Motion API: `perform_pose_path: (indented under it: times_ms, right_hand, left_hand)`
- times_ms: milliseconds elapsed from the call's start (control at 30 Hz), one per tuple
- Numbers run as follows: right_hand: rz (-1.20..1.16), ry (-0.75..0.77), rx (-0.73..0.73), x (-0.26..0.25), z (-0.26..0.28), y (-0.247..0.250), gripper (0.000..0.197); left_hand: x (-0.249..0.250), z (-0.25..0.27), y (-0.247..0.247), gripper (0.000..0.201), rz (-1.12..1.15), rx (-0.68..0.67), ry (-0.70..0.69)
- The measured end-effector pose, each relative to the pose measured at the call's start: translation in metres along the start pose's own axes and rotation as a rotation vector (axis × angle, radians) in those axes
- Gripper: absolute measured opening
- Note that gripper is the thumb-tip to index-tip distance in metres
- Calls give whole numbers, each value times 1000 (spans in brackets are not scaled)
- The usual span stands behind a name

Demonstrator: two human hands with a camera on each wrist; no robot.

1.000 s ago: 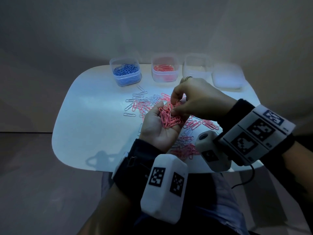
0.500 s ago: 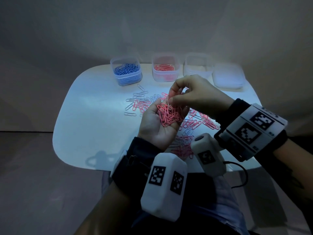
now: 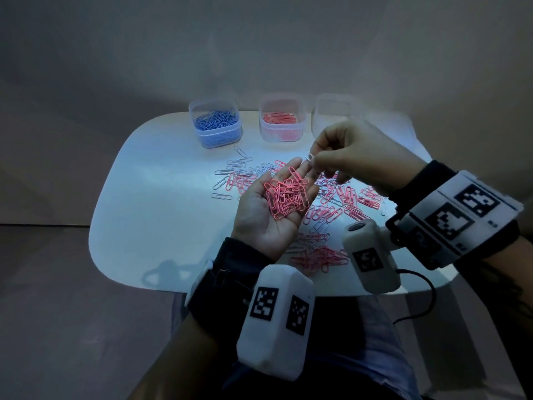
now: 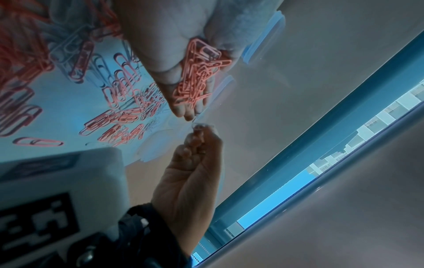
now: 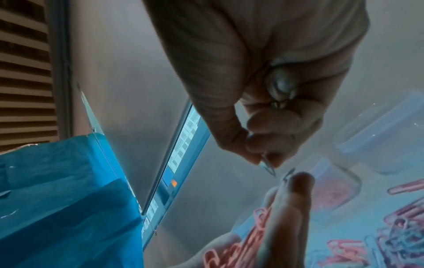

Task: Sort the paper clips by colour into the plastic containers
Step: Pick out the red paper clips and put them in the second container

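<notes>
Nearest the camera, the left hand (image 3: 268, 215) lies palm up above the white surface (image 3: 150, 215), its grip relaxed and fingers nearly straight, cradling a heap of pink paper clips (image 3: 287, 196) in the palm. The left wrist view shows the same heap (image 4: 197, 79) spread from palm to fingers.

Under and around that hand, a loose pile of clips (image 3: 331, 206) is scattered on the surface, mostly pink ones mixed with white or silvery ones; a few pale clips lie apart at its left edge.

Just beyond the left fingertips, the right hand (image 3: 357, 157) has its grip closed in a pinch: thumb and forefinger hold one pale clip (image 3: 308, 157), which sits just beside, perhaps touching, the left fingertips. In the right wrist view the clip (image 5: 268, 166) pokes out below the pinch, though blur makes its colour hard to judge.

Farthest back, three plastic containers stand in a row near the far edge of the surface: the blue-clip container (image 3: 215, 124) on the left, holding blue clips; the pink-clip container (image 3: 282, 119) in the middle, holding pink clips; and a clear container (image 3: 331, 111) on the right, partly hidden behind the right hand.
</notes>
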State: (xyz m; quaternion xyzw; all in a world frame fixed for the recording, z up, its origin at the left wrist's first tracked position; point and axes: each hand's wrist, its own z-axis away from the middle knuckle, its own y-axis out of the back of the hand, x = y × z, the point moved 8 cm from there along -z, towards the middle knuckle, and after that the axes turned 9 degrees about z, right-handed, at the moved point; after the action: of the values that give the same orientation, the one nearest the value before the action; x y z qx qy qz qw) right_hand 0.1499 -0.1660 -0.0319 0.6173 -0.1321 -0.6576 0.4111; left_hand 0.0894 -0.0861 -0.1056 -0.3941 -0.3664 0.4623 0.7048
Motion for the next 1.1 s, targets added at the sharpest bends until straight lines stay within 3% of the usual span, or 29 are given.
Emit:
perform_pose_path:
  times_ms: [167, 400, 700, 867, 1000, 1100]
  right_hand:
    - [128, 23, 122, -3, -1, 3, 12]
    - [225, 51, 129, -1, -1, 1, 5]
    - [374, 131, 363, -4, 9, 16, 7]
    - [623, 12, 149, 8, -1, -1, 10]
    - [651, 21, 172, -17, -25, 3, 21]
    - [735, 15, 112, -25, -45, 0, 27]
  left_hand:
    - [1, -1, 2, 45, -1, 2, -8]
    - [2, 0, 1, 47, -20, 2, -4]
    - [5, 1, 2, 45, -16, -7, -9]
    - [18, -3, 12, 41, -28, -19, -9]
    - [30, -2, 19, 42, 30, 2, -20]
    - [45, 0, 14, 44, 13, 5, -80]
